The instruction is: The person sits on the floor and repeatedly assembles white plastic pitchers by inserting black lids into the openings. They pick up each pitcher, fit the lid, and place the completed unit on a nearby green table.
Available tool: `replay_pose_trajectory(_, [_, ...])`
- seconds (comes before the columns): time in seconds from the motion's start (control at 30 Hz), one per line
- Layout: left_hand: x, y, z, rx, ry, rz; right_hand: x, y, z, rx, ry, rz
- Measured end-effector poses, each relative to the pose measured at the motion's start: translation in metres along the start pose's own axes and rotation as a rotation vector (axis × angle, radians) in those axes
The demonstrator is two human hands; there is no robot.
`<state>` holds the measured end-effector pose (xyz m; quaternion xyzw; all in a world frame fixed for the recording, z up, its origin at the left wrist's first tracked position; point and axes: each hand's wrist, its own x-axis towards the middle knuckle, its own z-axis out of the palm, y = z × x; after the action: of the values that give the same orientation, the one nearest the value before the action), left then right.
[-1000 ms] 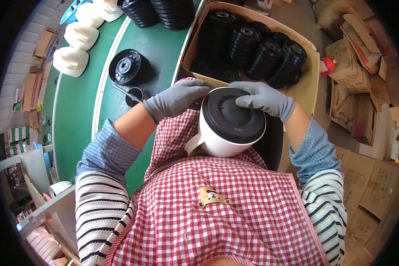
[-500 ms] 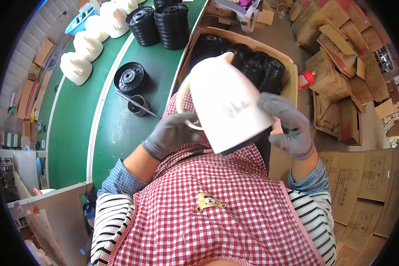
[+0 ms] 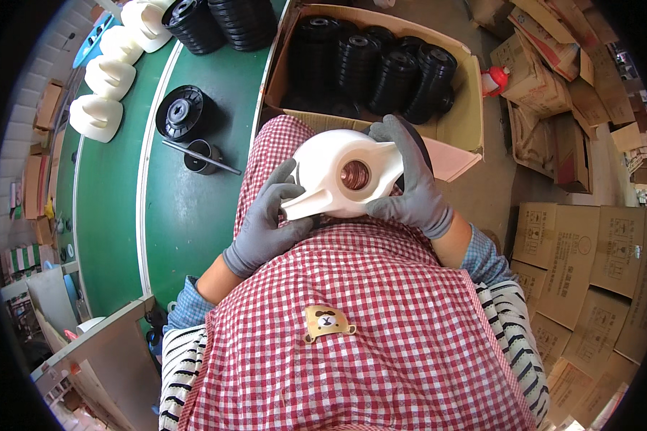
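Left grip (image 3: 260,228) and right grip (image 3: 418,195) hold a white jug (image 3: 325,167), its underside hidden.

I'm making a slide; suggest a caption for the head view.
Gray-gloved left hand and gray-gloved right hand hold a rounded white jug, its round opening facing the camera, with a green worktop leftward.

Your gloved left hand (image 3: 262,228) and right hand (image 3: 413,187) are grey against the white jug (image 3: 316,154), whose round mouth (image 3: 354,175) shows coppery brown inside. You wear a red-and-white checked apron (image 3: 287,373) with a tan, white and dark brown bear patch (image 3: 328,322), together with blue checked cuffs (image 3: 485,255) and white sleeves (image 3: 183,366) striped in black. Before you, the table (image 3: 194,251) is green with white lines (image 3: 142,194), the row of vessels (image 3: 97,118) creamy white, the stacked discs (image 3: 392,79) black, their carton (image 3: 467,108) tan, and the basin (image 3: 86,52) blue.
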<state>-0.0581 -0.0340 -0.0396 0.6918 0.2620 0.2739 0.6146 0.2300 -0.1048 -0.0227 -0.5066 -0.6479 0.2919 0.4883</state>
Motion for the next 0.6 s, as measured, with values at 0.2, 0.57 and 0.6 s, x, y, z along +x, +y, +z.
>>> replay_pose_trajectory(0.2, [0.009,-0.003,0.000,0.133,0.009,0.048,0.018,-0.009,-0.018,0.175,-0.026,0.208])
replay_pose_trajectory(0.57, [0.006,-0.011,0.003,0.227,-0.021,0.044,0.048,-0.028,-0.010,-0.780,-0.354,0.218])
replay_pose_trajectory(0.6, [0.005,-0.013,0.004,0.229,-0.033,0.055,0.046,-0.026,-0.010,-0.758,-0.357,0.210])
